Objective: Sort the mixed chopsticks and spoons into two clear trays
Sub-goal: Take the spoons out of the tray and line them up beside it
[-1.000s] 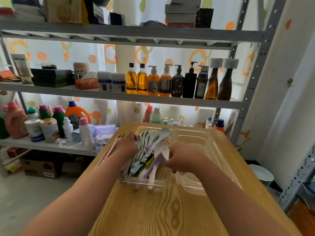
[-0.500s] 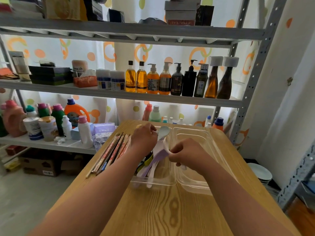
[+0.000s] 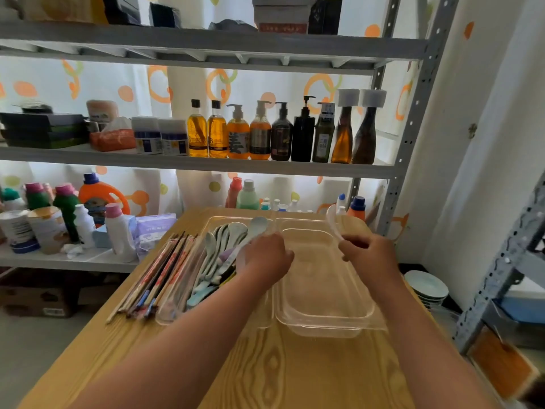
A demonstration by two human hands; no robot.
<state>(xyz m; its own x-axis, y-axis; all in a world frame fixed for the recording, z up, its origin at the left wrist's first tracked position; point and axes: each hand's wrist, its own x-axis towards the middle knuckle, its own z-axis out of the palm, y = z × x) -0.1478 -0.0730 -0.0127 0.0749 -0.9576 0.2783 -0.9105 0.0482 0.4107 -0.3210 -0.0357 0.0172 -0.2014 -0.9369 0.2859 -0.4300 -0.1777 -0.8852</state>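
Two clear trays stand side by side on the wooden table. The left tray (image 3: 206, 224) holds a pile of pastel spoons (image 3: 224, 252). The right tray (image 3: 324, 323) has nothing in it. A bundle of chopsticks (image 3: 159, 276) lies on the table just left of the left tray. My left hand (image 3: 262, 258) rests on the right side of the spoon pile, fingers curled around the handle of a pale blue-green spoon (image 3: 258, 224). My right hand (image 3: 368, 255) grips a white spoon (image 3: 333, 221) above the right tray's far right corner, bowl pointing up.
The wooden table (image 3: 280, 364) reaches toward me. A metal shelf rack (image 3: 206, 169) with bottles stands right behind it. More bottles and tins sit on a low shelf to the left. Stacked plates (image 3: 427, 287) lie on the floor at the right.
My right hand lifted a white spoon out of the pile and carried it right, over the right tray. The left hand shifted right onto the spoons. The chopsticks now lie outside the left tray.
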